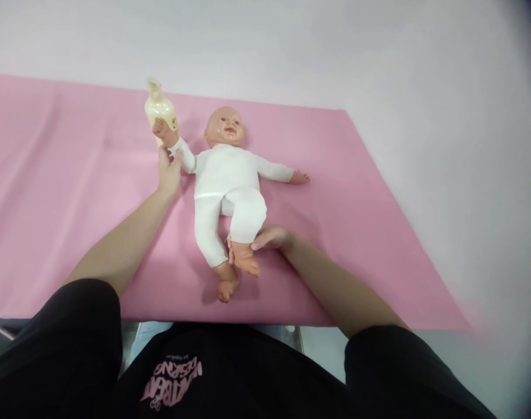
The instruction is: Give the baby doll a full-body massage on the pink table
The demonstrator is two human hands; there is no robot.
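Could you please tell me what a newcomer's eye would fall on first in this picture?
Most likely the doll in white, lying face up on the pink sheet. Next, the person's left hand holding its arm and right hand holding its leg near the ankle. A pale pump bottle stands just beyond the doll's fist.

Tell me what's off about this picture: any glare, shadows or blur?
Head view: shadows are soft and faint beside the doll; head view: glossy highlights show on its head; head view: the markings on the pump bottle are too soft to read; head view: the pink sheet's lower right corner smears, and darkness rims the picture's right edge.
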